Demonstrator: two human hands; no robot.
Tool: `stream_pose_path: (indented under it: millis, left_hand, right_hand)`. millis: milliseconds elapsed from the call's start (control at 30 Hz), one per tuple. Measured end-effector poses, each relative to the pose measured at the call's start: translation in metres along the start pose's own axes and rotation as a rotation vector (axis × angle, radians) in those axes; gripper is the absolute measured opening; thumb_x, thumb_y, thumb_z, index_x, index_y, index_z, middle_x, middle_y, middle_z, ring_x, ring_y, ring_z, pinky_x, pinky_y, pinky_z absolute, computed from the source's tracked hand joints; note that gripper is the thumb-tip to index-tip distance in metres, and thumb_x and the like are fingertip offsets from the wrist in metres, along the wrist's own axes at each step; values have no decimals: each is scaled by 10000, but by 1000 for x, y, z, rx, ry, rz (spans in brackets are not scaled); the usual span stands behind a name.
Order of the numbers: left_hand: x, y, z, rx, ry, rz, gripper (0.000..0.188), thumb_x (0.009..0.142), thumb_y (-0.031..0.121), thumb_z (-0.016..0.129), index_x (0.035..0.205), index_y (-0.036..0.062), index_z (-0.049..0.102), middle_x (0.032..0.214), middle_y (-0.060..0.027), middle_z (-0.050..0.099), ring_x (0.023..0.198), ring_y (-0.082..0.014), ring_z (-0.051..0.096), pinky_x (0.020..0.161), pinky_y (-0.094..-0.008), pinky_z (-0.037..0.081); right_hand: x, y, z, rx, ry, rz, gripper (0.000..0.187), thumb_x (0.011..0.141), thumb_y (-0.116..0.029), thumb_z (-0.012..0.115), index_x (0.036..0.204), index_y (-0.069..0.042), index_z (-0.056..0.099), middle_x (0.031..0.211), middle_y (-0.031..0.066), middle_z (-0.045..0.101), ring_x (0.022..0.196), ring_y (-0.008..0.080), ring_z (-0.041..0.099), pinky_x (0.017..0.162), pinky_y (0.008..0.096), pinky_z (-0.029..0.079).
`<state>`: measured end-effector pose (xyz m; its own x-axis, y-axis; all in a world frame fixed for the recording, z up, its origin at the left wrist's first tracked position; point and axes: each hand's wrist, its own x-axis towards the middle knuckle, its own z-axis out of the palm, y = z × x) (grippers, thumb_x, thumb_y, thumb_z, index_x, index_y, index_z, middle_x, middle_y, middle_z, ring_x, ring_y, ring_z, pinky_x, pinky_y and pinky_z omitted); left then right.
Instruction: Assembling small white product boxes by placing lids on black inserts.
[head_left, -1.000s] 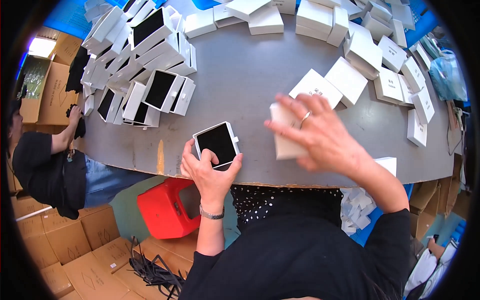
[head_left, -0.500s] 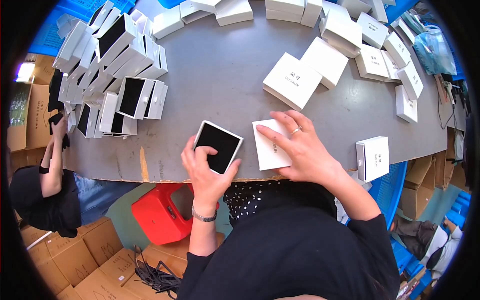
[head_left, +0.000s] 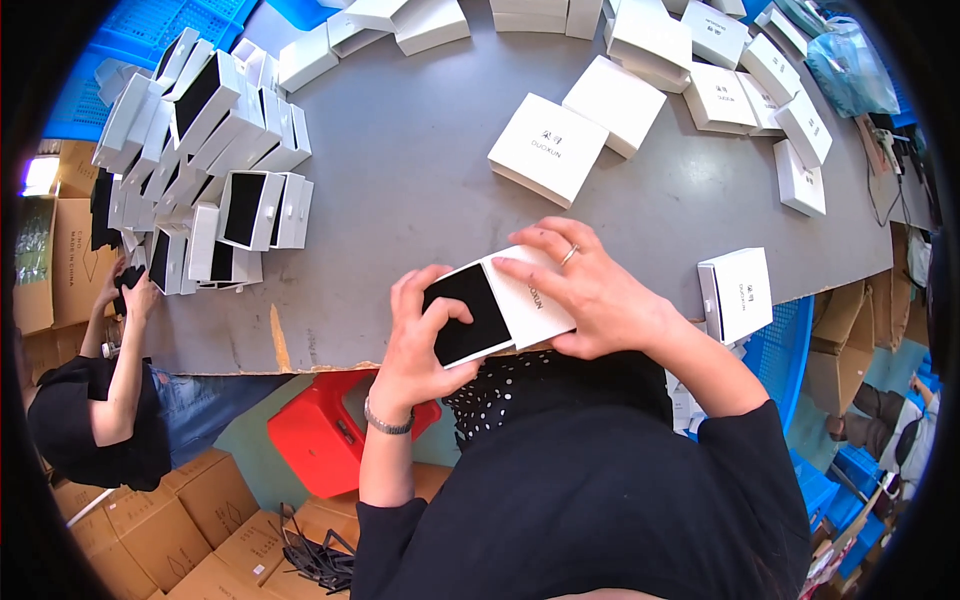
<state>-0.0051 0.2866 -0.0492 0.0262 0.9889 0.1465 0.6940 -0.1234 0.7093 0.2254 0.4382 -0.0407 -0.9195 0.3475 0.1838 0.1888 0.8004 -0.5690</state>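
Observation:
At the table's near edge my left hand [head_left: 415, 335] is closed around a white box drawer [head_left: 468, 312] lined in black. Its right end meets the mouth of a white box sleeve [head_left: 533, 297], seemingly just entering it. My right hand [head_left: 600, 300] grips that sleeve, fingers over the top and thumb at the near side. Beyond my hands lie two closed white boxes, one [head_left: 548, 150] with dark print and a plain one [head_left: 614, 105] touching it. Another closed box [head_left: 735, 294] stands near the table edge to the right.
White drawers with black linings [head_left: 205, 160] are piled at the left of the grey table [head_left: 390, 140]. White boxes [head_left: 720, 97] cluster at the far right. A red stool [head_left: 318, 435] and brown cartons [head_left: 215, 495] are below. A co-worker's hands [head_left: 135, 290] show at the far left.
My left hand has brought the drawer rightward against the sleeve; they were apart before. The drawer has turned to line up with the sleeve. The whole view has shifted slightly.

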Motion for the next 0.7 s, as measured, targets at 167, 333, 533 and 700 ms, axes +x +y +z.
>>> stream_pose_path:
  millis: [167,333,533,700]
  left_hand:
    - [2,-1,1,-21,-17,21,495,575,109,841,1001,96,588,1392,-177,466,1282,-424,417,1087,-512,383]
    - [8,-7,-6,-61,-54,53,494,570,109,837,985,97,568,1380,-169,488,1284,-419,412,1089,-509,378]
    - [2,-14,-3,-113,-36,65,506,572,172,859,968,108,550,1367,-184,503,1268,-390,453,1088,-492,367]
    - [3,-12,-3,-111,-16,52,509,566,165,856,966,112,545,1375,-181,501,1277,-382,449,1086,-487,370]
  right_hand:
    - [-2,5,2,43,15,-12,930,618,-255,865,1467,-145,503,1458,176,470,1332,457,398,1147,542,338]
    - [-3,-3,3,30,30,62,925,593,-204,839,1460,-165,519,1437,183,483,1309,466,409,1137,547,351]
    - [-4,3,-2,37,-24,-10,913,580,-193,827,1445,-169,539,1416,176,491,1291,460,416,1128,545,360]
    - [-5,1,2,56,50,16,885,581,-218,839,1422,-169,567,1407,184,493,1274,449,422,1114,538,367]
